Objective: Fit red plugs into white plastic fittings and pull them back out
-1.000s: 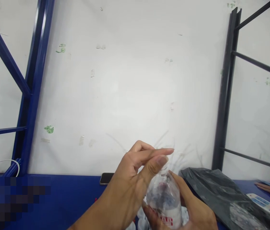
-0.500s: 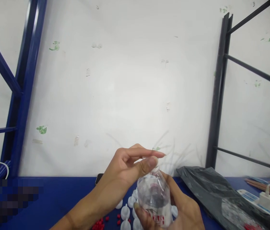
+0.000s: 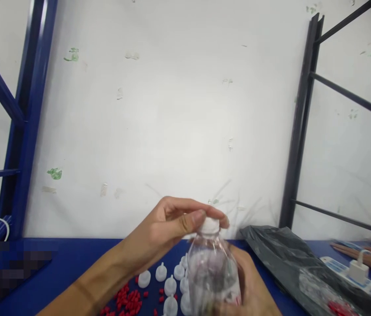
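Observation:
A clear plastic bottle [image 3: 210,263] with red print and a white cap [image 3: 209,225] stands upright in front of me. My right hand [image 3: 251,281] is wrapped around its body from the right. The thumb and fingers of my left hand [image 3: 175,224] are closed on the cap from the left and above. Several white nozzle caps [image 3: 170,286] sit on the blue table [image 3: 73,263] behind and left of the bottle. Among them and further left lie many small red pieces [image 3: 129,300]. The bottle's lower end is out of frame.
A dark grey plastic bag [image 3: 271,250] lies on the right, with a clear bag of red pieces [image 3: 340,307] on it. Further right are a power strip [image 3: 333,265] and a white charger [image 3: 358,270]. Metal frames, blue [image 3: 37,109] and black [image 3: 299,123], stand before the white wall.
The fingers of my left hand have shifted around the cap, which now shows more. My view has tilted slightly down, so more red pieces and white nozzle caps show.

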A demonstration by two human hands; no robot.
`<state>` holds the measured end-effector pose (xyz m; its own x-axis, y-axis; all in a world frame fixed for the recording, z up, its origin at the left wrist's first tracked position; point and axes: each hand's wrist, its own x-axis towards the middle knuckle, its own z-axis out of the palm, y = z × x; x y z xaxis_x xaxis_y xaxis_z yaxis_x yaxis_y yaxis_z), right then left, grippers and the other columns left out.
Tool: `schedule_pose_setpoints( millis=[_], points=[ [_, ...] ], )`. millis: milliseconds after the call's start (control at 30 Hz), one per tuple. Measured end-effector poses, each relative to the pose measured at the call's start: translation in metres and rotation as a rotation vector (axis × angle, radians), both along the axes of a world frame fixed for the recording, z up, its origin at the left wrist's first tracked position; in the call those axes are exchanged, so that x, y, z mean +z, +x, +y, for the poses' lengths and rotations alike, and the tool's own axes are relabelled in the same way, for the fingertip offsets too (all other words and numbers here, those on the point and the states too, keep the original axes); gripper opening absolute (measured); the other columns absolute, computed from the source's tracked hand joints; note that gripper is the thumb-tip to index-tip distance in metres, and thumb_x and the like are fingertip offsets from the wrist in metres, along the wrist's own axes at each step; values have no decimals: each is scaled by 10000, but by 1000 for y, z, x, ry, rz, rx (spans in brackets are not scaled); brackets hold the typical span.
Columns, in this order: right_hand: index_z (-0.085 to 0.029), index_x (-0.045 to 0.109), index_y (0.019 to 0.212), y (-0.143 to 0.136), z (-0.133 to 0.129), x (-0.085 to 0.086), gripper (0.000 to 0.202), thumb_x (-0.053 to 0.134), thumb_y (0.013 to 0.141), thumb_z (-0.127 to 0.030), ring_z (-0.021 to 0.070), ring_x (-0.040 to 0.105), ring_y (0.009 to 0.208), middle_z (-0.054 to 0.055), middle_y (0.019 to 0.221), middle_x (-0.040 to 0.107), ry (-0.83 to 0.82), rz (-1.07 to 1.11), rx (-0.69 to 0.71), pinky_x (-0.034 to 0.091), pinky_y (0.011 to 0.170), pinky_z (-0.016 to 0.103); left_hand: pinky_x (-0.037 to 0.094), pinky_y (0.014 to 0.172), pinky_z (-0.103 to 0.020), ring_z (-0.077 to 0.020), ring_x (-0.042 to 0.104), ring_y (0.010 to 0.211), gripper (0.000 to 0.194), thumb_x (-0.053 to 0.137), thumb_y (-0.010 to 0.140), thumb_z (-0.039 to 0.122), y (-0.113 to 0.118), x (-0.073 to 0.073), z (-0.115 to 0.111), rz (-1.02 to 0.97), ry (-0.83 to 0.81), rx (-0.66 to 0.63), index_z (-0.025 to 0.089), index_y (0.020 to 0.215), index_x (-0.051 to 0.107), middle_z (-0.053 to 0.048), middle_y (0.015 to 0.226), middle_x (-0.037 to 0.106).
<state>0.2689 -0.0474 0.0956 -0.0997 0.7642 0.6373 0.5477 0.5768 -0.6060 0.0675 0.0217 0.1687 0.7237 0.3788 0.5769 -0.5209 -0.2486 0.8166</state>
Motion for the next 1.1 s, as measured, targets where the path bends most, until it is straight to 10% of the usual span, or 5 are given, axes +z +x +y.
schedule_pose_setpoints(
  millis=[300, 600, 1100],
  points=[
    [-366, 621, 1532, 19, 93, 26, 782, 904, 805, -324, 295, 792, 1096, 27, 1302, 824, -3, -496, -439, 591, 922, 377, 479, 1166, -498, -359, 694, 1300, 252, 757, 861, 390, -29, 25, 23, -59, 56, 550, 219, 964, 911, -92, 1168, 881],
    [-359, 654, 1519, 45, 181, -17, 848, 983, 742, -276, 336, 782, 1204, 73, 1293, 840, -271, -784, -390, 557, 975, 370, 574, 991, -403, -287, 783, 969, 263, 735, 798, 422, -41, 32, 27, -18, 59, 613, 203, 773, 878, -80, 884, 878],
    [-338, 637, 1526, 47, 219, -60, 955, 1045, 669, -445, 353, 752, 1211, 133, 1421, 711, -313, -943, -331, 568, 987, 392, 570, 779, -332, -223, 728, 755, 264, 717, 823, 397, -39, 30, 34, 78, 63, 539, 182, 743, 848, -85, 821, 831]
  ],
)
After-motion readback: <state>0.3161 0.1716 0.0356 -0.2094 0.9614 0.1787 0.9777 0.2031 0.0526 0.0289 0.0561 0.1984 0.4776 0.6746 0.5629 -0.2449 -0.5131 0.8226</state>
